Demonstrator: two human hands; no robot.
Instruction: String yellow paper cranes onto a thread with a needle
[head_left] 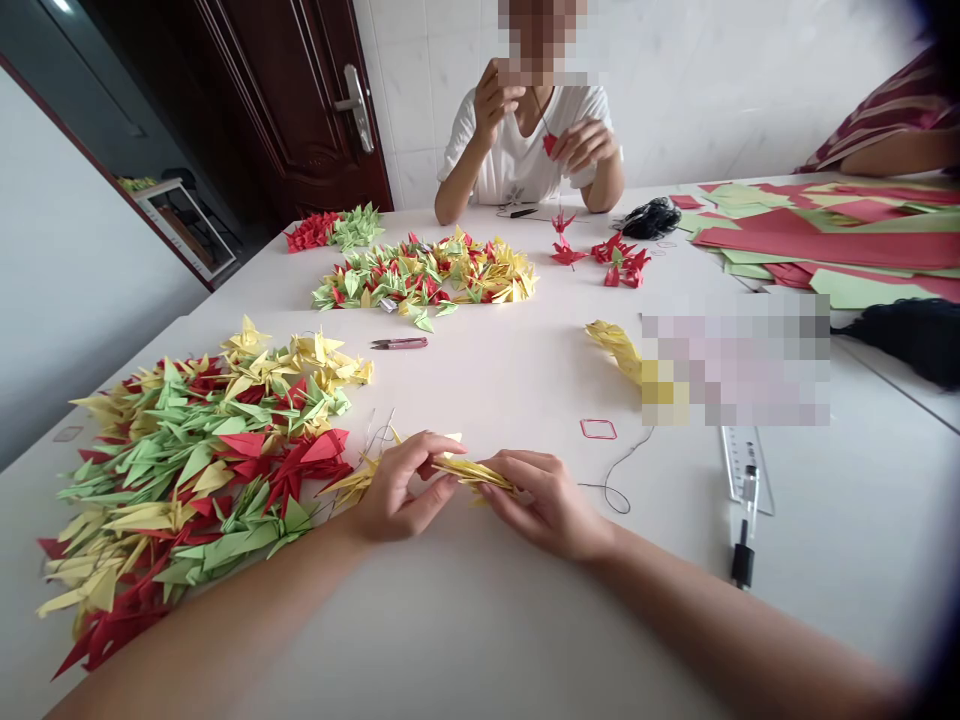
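Between my two hands is a small bundle of yellow folded paper cranes (474, 470), pressed flat. My left hand (405, 488) pinches its left end between thumb and fingers, while the fingers of my right hand (551, 500) close on the right end. Beside my left wrist, more yellow folded paper (351, 486) lies on the table with thin thread near it. A large heap of red, green and yellow paper cranes (217, 440) spreads to the left of my left hand. Dark thread (619, 495) curls on the table to the right of my right hand.
Thread snips (400, 343), a second crane pile (427, 270), a yellow paper string (619, 345), a red-edged square (598, 429), a ruler (739, 450) and a pen (744, 550) lie around. Across the table (480, 620), a person (525, 140) holds red paper. Paper strips (832, 245) lie at right.
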